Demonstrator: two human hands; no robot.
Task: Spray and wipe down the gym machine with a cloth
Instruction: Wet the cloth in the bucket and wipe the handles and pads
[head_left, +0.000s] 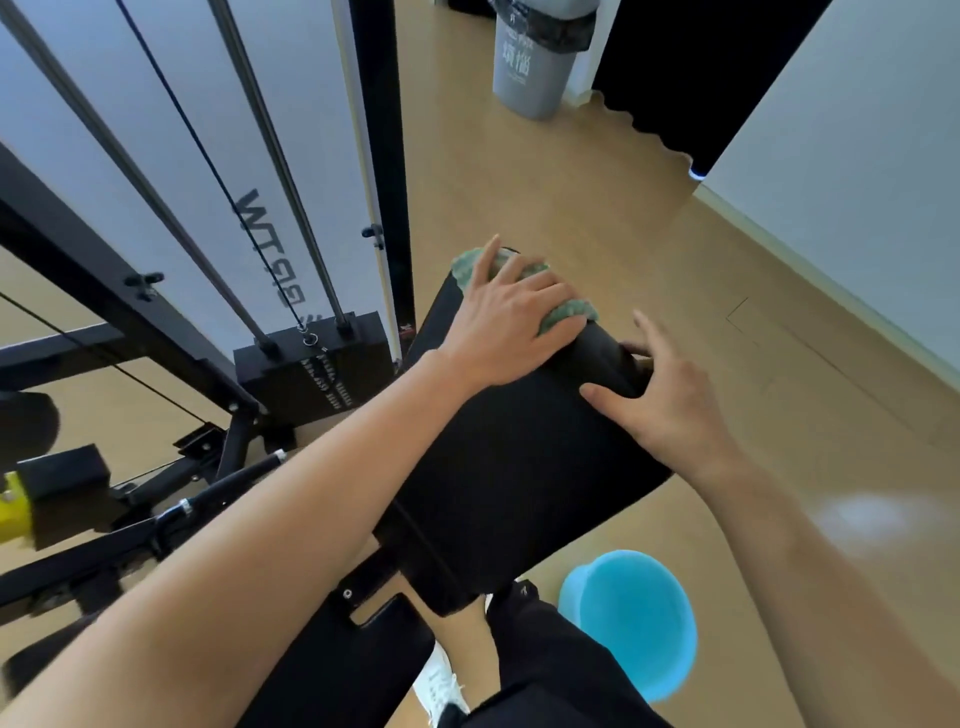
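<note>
A black padded seat (514, 467) of the gym machine fills the middle of the head view. My left hand (506, 325) lies flat on a green cloth (563, 312) and presses it onto the far end of the pad. Only the cloth's fringes show around my fingers. My right hand (670, 405) grips the pad's right edge, thumb on top and fingers curled around the side. No spray bottle is in sight.
The machine's black frame, guide rods and weight stack (311, 364) stand to the left. A blue bucket (636, 621) sits on the wooden floor by my right leg. A grey bin (535, 62) stands at the back. A white wall (857, 182) runs along the right.
</note>
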